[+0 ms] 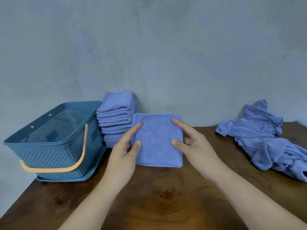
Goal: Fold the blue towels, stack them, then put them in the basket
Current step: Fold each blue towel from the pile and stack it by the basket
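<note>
- Folded blue towel (157, 141), a neat rectangle at centre, apparently lifted just off the desk (166, 205).
- Pinched at both side edges by left hand (124, 151) and right hand (196, 146): thumb and forefinger on top, other fingers curled alongside.
- Risks: layers sliding open under a light hold; a careless landing toppling the tall stack of folded towels (116, 120) just left.
- Basket (49, 155) beyond the stack, orange handle (83, 146) hanging across its front, clear of the opening.
- Crumpled unfolded towels (265, 138) well apart, right.
</note>
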